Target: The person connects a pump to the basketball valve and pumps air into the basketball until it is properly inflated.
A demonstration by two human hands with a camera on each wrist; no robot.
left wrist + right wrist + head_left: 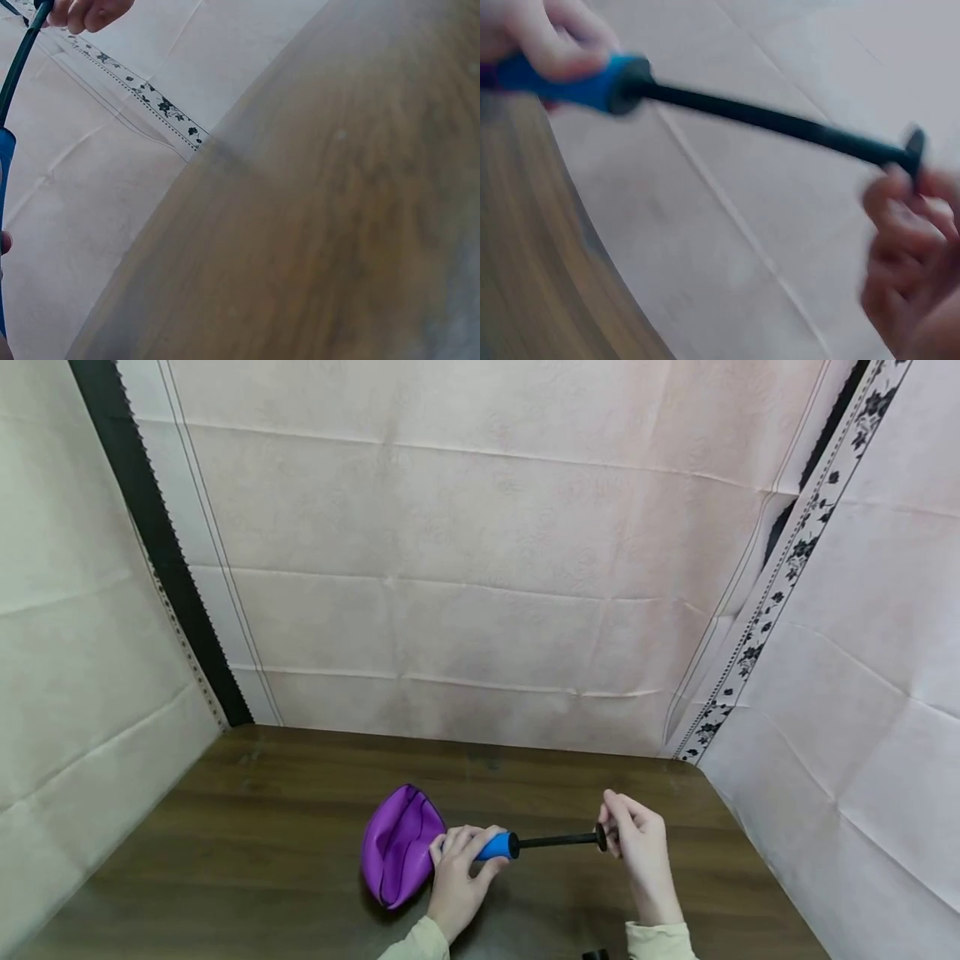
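A small hand pump with a blue barrel (496, 846) and a black plunger rod (557, 841) is held level above the table. My left hand (460, 870) grips the barrel, its thumb and fingers wrapped round the blue part. The rod is drawn well out of the barrel. At its far end my right hand (637, 843) pinches the black disc handle (601, 837) between thumb and fingers; the right wrist view shows this, blurred. A creased, partly deflated purple ball (401, 847) sits at the pump's left end, beside the left hand. The pump's tip is hidden behind that hand.
Under the hands is a dark brown wooden table (277, 827). A small black object (596, 954) lies at the bottom edge of the head view, near the right sleeve. White cloth (450, 527) hangs behind and on both sides.
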